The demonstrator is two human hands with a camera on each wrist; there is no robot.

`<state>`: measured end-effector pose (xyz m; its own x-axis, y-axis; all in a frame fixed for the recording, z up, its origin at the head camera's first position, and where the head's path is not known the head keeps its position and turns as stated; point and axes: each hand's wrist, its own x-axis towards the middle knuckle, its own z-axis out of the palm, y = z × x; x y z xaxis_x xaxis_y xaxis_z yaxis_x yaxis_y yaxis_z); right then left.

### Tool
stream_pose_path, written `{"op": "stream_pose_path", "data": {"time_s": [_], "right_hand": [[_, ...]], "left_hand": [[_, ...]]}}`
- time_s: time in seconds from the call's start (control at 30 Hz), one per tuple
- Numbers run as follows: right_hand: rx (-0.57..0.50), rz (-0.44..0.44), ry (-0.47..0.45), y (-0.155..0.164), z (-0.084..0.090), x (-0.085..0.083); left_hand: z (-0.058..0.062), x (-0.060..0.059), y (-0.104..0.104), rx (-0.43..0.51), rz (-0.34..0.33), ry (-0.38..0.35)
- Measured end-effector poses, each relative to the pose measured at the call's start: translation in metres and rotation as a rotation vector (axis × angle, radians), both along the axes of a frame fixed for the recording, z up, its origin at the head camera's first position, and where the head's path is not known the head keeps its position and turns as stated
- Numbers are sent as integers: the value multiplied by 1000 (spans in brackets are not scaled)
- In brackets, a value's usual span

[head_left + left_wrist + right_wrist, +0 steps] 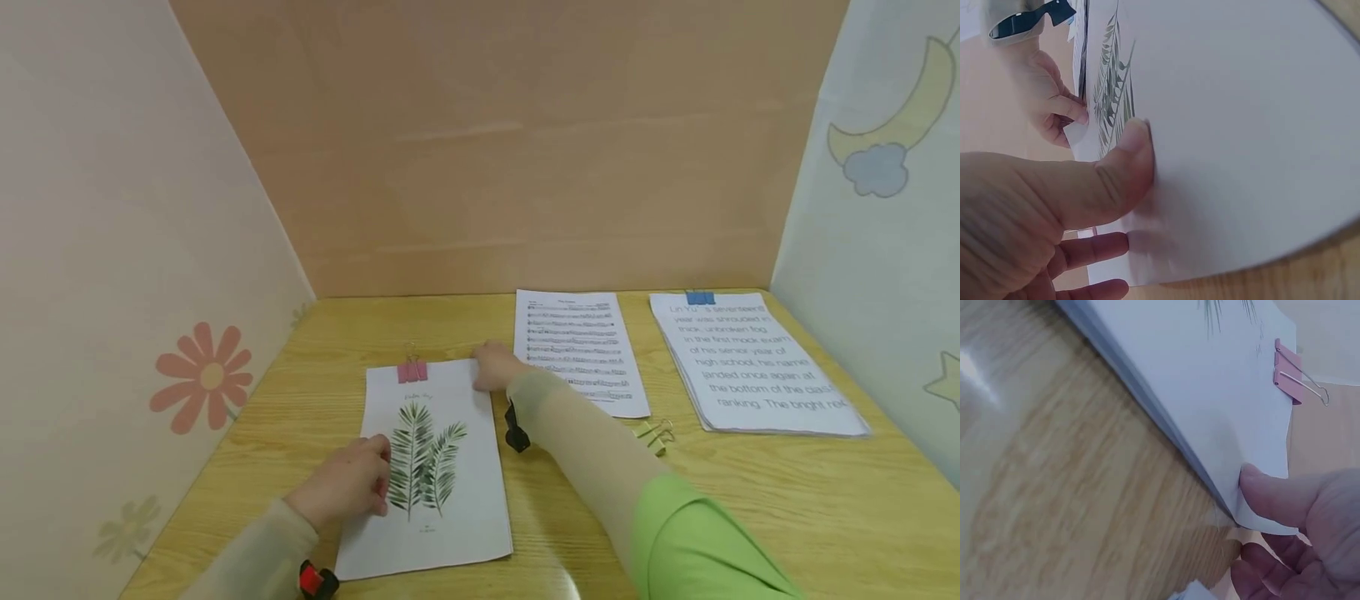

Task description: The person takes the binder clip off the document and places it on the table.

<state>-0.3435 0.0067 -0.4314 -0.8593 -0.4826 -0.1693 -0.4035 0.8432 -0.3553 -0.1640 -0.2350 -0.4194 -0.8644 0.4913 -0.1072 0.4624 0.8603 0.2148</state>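
Observation:
A clipped stack of paper (465, 533) lies on the table, its top sheet printed with two green palm leaves (412, 458). A pink binder clip (412, 372) grips its top edge, left of the middle. My right hand (497, 367) pinches the far right corner; in the right wrist view the thumb (1272, 494) lies on top and fingers curl below the sheets. Over the left part of the page, my left hand (348, 479) rests with its thumb (1125, 169) on the paper and its other fingers loosely extended.
A sheet-music page (577, 350) lies behind my right forearm. Further right is a text stack (757, 367) with a blue binder clip (701, 297). Near the forearm sits a yellow-green binder clip (652, 435). Walls stand left, right and behind the table (720, 517).

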Motion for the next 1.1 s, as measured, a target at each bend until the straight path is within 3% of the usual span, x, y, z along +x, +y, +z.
{"op": "stream_pose_path", "data": {"time_s": [0.2, 0.37, 0.43, 0.57, 0.73, 0.87, 1.1], "right_hand": [[-180, -51, -28, 0, 1, 0], [-342, -92, -86, 4, 7, 2], [-396, -107, -128, 6, 9, 3], [-453, -113, -162, 9, 15, 4], [-519, -102, -167, 14, 25, 10], [-583, -112, -182, 23, 35, 16], [-610, -132, -186, 51, 45, 23]], "left_hand": [[2, -1, -2, -15, -37, -3], [7, -10, -3, -31, -56, -44], [12, -16, -1, -8, -31, -35], [22, -30, 4, 71, 41, 70], [34, -49, 4, 252, 163, 189], [43, -60, 4, 392, 251, 218], [59, -75, 16, 442, 320, 221]]}}
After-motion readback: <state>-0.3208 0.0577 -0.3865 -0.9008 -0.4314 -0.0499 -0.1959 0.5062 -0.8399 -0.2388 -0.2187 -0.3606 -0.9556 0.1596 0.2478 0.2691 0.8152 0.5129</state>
